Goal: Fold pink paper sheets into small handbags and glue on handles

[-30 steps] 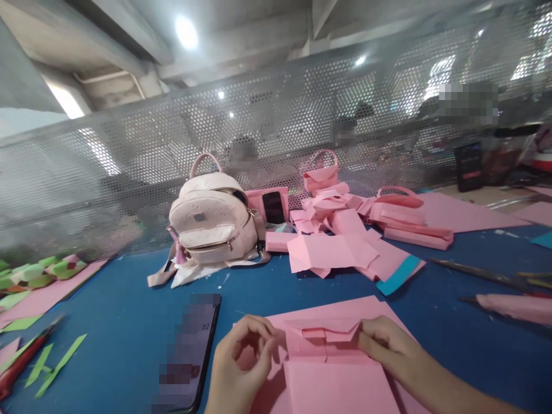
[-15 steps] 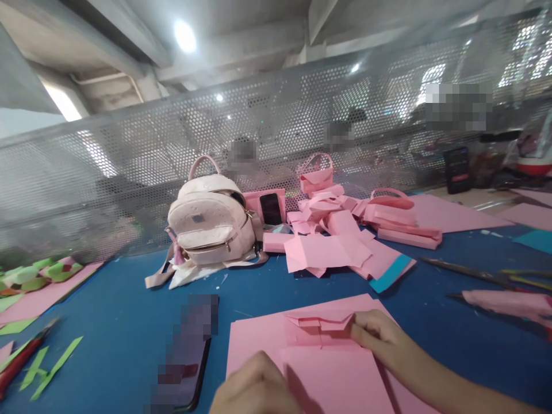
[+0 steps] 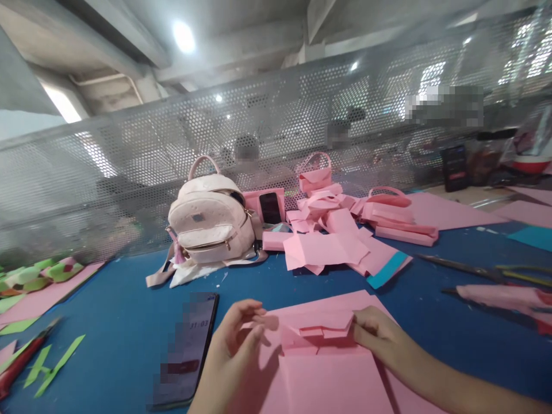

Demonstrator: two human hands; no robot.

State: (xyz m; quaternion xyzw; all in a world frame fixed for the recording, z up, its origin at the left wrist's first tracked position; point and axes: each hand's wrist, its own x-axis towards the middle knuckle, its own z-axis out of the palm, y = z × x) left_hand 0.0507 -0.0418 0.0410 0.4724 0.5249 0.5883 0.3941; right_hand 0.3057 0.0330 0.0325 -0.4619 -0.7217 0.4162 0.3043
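Note:
My right hand (image 3: 377, 330) pinches the right end of the raised, creased flap of a folded pink paper (image 3: 332, 379). The flap stands up from its far edge, with small slits and tabs along the fold. My left hand (image 3: 237, 345) is just left of that flap, its fingers loosely curved and apart, holding nothing. Beneath lie larger pink sheets (image 3: 364, 300) on the blue table. A phone (image 3: 190, 356) lies left of my left hand.
A cream backpack (image 3: 211, 221) stands behind, by a perforated metal screen (image 3: 142, 155). Pink paper pieces (image 3: 328, 250) and small paper bags (image 3: 317, 178) are heaped beside it. Scissors (image 3: 466, 267) and a pink-wrapped tool (image 3: 495, 293) lie right; red-handled scissors (image 3: 26, 362) and green strips (image 3: 60, 365) left.
My left hand has risen from the near edge toward the flap's left end, its fingers parting. My right hand keeps its pinch, and the flap leans differently.

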